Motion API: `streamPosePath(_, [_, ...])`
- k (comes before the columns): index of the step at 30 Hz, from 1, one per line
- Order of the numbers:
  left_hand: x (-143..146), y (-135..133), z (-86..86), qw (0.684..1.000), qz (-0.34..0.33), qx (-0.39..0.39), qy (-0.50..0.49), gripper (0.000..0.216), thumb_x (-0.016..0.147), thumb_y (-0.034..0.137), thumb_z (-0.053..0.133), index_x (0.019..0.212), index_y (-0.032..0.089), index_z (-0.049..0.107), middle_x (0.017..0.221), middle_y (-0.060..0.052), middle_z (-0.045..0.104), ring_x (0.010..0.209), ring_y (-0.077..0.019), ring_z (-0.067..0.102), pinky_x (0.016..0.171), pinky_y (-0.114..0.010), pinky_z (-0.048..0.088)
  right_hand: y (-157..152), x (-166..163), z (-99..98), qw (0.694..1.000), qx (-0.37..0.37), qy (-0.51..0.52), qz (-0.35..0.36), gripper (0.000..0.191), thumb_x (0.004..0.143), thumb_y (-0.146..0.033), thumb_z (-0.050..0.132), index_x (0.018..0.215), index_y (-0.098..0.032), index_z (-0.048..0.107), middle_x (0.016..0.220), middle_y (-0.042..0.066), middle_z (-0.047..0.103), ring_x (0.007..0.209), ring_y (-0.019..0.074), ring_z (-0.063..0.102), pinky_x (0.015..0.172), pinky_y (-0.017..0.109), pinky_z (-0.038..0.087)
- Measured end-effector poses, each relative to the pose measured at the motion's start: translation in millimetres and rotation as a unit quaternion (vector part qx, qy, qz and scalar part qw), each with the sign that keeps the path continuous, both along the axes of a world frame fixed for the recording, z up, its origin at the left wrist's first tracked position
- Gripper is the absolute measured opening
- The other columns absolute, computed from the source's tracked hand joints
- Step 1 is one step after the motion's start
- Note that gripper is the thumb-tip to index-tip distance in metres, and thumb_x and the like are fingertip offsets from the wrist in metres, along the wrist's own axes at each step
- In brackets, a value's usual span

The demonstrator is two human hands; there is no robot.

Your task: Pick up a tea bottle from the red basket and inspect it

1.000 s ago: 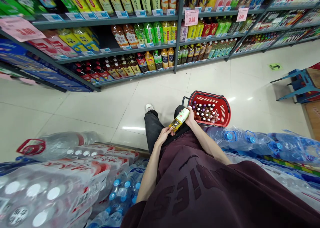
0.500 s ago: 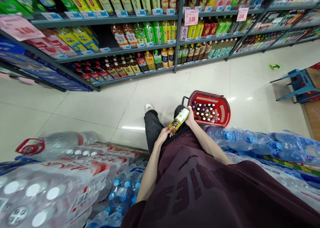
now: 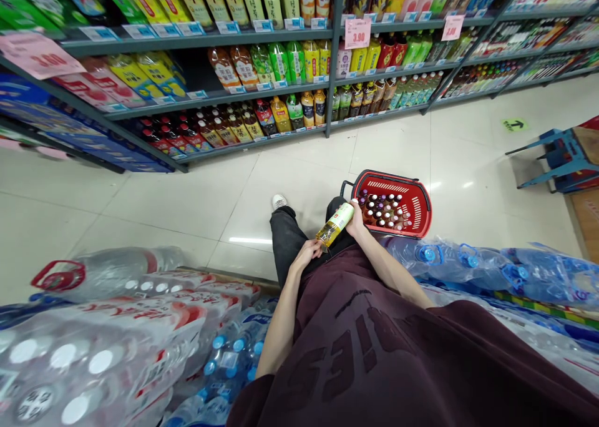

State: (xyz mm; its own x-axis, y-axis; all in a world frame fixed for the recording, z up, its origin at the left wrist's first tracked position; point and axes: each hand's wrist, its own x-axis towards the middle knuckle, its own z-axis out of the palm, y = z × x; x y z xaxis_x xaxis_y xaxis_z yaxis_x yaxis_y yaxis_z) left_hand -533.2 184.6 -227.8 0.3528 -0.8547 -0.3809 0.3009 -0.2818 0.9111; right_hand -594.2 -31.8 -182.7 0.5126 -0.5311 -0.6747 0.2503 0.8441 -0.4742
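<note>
Across my lap lies a tilted bottle of yellow drink (image 3: 335, 225) with a pale green label, held between both hands. My right hand (image 3: 356, 220) is closed round its upper end, by the white cap. At the lower end, the fingers of my left hand (image 3: 307, 253) are closed against the base; their tips are partly hidden. Just beyond my right hand a red shopping basket (image 3: 425, 196) stands on the floor, holding several upright bottles with white, purple and pink caps (image 3: 386, 210).
Ahead runs a long drinks shelf (image 3: 262, 95) stocked with bottles and cartons. Shrink-wrapped water bottles (image 3: 140, 327) are stacked at my left, with large water jugs (image 3: 472, 258) at my right. A blue stool (image 3: 552, 155) stands at the far right on the tiled floor (image 3: 224, 196).
The bottle has turned slightly in my hands, and my left fingers have shifted a little at its base. The basket has not moved.
</note>
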Motion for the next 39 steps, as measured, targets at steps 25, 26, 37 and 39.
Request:
streamPosePath(25, [-3.7, -0.3, 5.0, 0.998, -0.028, 0.042, -0.048, 0.034, 0.087, 0.040, 0.054, 0.058, 0.022, 0.050, 0.047, 0.004, 0.048, 0.053, -0.0147, 0.045, 0.066, -0.030, 0.037, -0.6, -0.1, 0.0, 1.000, 0.005, 0.007, -0.017, 0.026, 0.095, -0.042, 0.062, 0.080, -0.021, 0.061, 0.066, 0.000, 0.072, 0.059, 0.0185, 0.070, 0.058, 0.030, 0.060])
streamPosePath(26, [-3.3, -0.3, 5.8, 0.997, -0.032, 0.041, -0.052, 0.033, 0.087, 0.040, 0.055, 0.059, 0.022, 0.051, 0.050, 0.004, 0.050, 0.055, -0.0151, 0.046, 0.067, -0.030, 0.038, -0.8, -0.1, -0.4, 1.000, 0.005, 0.007, -0.019, 0.025, 0.094, -0.043, 0.062, 0.081, -0.021, 0.060, 0.066, 0.000, 0.072, 0.059, 0.0186, 0.070, 0.057, 0.030, 0.059])
streamPosePath(37, [-3.6, -1.8, 1.6, 0.997, -0.045, 0.021, -0.055, 0.032, 0.079, 0.037, 0.068, 0.103, 0.016, 0.069, 0.088, -0.003, 0.074, 0.089, -0.0247, 0.066, 0.089, -0.036, 0.049, -3.1, -1.1, -3.6, 1.000, -0.011, -0.007, -0.028, 0.018, 0.091, -0.036, 0.059, 0.081, -0.021, 0.060, 0.069, 0.000, 0.074, 0.062, 0.0179, 0.071, 0.060, 0.029, 0.060])
streamPosePath(39, [-4.0, -1.8, 1.1, 0.997, -0.042, 0.019, -0.057, 0.045, 0.078, 0.039, 0.072, 0.117, 0.016, 0.068, 0.103, -0.006, 0.076, 0.100, -0.0265, 0.067, 0.095, -0.037, 0.050, -2.9, -1.0, -3.4, 0.999, -0.015, -0.008, -0.030, 0.015, 0.091, -0.034, 0.059, 0.082, -0.021, 0.060, 0.069, 0.000, 0.074, 0.063, 0.0176, 0.071, 0.061, 0.028, 0.060])
